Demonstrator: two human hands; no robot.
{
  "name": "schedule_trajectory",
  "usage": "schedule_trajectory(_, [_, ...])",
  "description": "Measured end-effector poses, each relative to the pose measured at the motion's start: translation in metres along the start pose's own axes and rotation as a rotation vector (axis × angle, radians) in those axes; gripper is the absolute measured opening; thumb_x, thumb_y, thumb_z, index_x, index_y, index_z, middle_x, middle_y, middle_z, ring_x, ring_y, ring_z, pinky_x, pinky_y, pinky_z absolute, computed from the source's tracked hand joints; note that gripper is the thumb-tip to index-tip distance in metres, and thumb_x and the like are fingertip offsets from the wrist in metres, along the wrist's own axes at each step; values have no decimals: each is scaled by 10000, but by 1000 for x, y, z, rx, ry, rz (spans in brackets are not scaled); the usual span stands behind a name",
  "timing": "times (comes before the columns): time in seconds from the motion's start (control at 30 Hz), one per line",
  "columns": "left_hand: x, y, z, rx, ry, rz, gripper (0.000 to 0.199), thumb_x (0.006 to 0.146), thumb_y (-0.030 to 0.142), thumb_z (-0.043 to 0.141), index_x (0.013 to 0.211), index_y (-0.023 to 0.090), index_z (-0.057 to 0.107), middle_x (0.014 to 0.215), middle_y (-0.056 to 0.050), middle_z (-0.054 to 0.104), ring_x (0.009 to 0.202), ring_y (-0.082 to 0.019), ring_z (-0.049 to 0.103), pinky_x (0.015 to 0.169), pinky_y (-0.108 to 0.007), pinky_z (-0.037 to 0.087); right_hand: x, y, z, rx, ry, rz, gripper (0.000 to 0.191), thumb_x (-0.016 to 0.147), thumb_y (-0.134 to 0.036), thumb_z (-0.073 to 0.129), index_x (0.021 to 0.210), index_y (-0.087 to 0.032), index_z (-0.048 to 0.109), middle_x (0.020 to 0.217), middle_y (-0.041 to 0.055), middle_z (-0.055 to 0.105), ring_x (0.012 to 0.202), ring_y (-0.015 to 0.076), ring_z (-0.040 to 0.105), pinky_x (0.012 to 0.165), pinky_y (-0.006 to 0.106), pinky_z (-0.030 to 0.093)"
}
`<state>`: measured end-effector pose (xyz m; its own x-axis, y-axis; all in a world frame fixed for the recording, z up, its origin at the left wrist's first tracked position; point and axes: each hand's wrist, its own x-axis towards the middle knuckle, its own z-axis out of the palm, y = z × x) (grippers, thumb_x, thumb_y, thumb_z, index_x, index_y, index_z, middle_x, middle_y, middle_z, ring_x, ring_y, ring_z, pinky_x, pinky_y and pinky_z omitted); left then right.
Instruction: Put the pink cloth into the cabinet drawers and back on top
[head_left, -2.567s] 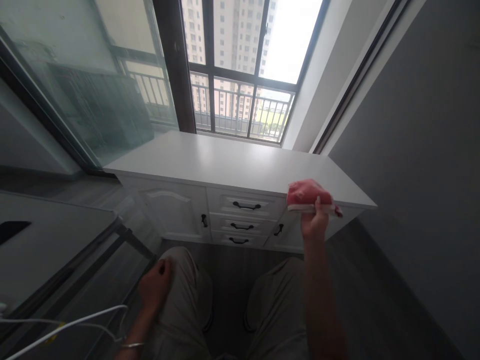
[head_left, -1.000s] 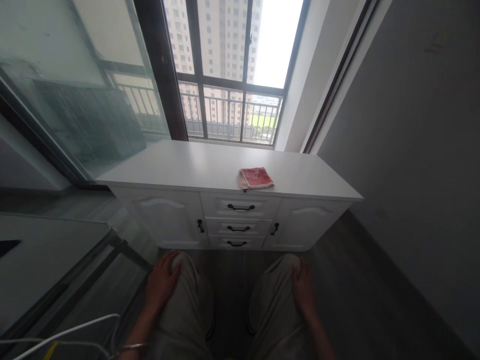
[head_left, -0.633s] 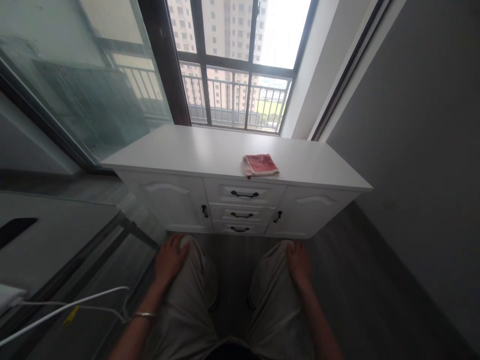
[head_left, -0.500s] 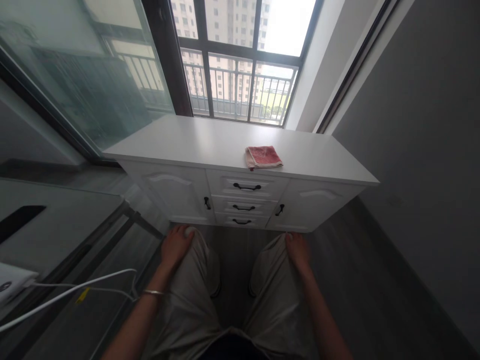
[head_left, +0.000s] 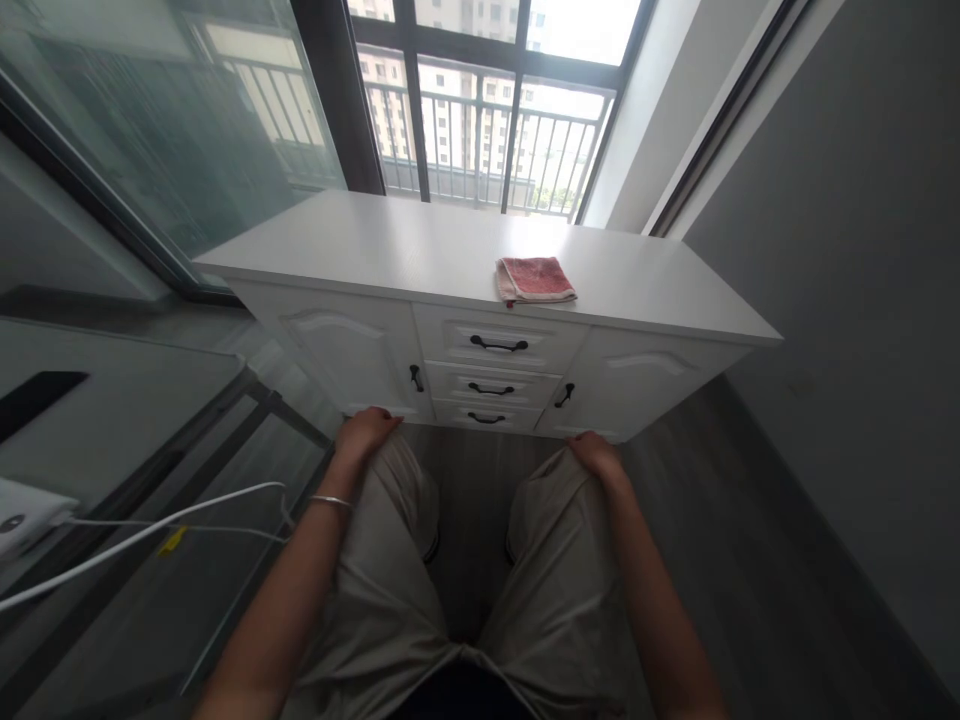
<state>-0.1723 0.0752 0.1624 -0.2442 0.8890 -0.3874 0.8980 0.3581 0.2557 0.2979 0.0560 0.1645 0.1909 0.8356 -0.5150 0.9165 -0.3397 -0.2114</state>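
nearest: the wearer's legs in beige trousers (head_left: 397, 600), knees apart. l hand (head_left: 366, 434) rests at the l knee, thin bracelet (head_left: 330, 500) on that wrist; r hand (head_left: 595, 453) lies on the r knee. fingers of both bend over the knees, tips partly hidden, so can't tell if spread or pressed tog. no cloth or handle in either.

to the l, a table (head_left: 150, 385) w/ a dark flat item (head_left: 45, 395), a white box (head_left: 30, 515) and a white cable (head_left: 150, 530) w/ a yellow tag (head_left: 172, 541).

beyond the knees, a white cabinet (head_left: 405, 250), drawers & doors closed, black handles (head_left: 499, 344) untouched. the red cloth (head_left: 536, 280) lies folded on its top, nr the front edge, r of centre, well apart from both hands. so cloth looks folded & set down; that bit seems done, imo. nothing visibly half-finished; can't tell what's left, if anything.

farthest: window (head_left: 480, 45), railing & tall bldgs outside.
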Motion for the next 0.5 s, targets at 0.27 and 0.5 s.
schedule_trajectory(0.27, [-6, -3, -1, 11, 13, -56, 535, 962, 543, 431, 1149, 215, 809, 1265, -181, 758, 1196, -370, 693, 925, -430, 532, -1, 0, 0, -5, 17, 2, 519, 1039, -458, 414, 1248, -136, 763, 1330, 184, 716, 1282, 333, 652, 1019, 400, 505])
schedule_trajectory(0.5, [-7, -10, -3, 22, 26, -46, 504, 968, 476, 416, 1140, 231, 822, 1247, -179, 765, 1188, -381, 697, 891, -426, 536, -6, 0, -1, -12, 47, -3, 482, 1020, -363, 397, 1203, -125, 774, 1314, 210, 716, 1250, 352, 668, 995, 420, 517])
